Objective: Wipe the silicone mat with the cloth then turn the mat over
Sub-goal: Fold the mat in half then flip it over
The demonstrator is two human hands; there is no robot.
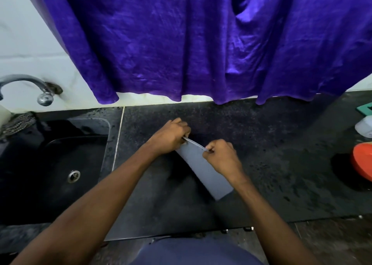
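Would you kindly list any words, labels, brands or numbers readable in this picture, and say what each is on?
None can be read.
The grey silicone mat held by the left hand and right hand is blank.
The white plastic container at the right edge shows no legible label.

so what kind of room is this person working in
Most likely a home kitchen. A dark sink with a metal tap is set into a black stone counter against a pale tiled wall. Both hands, left hand and right hand, hold a grey silicone mat over it.
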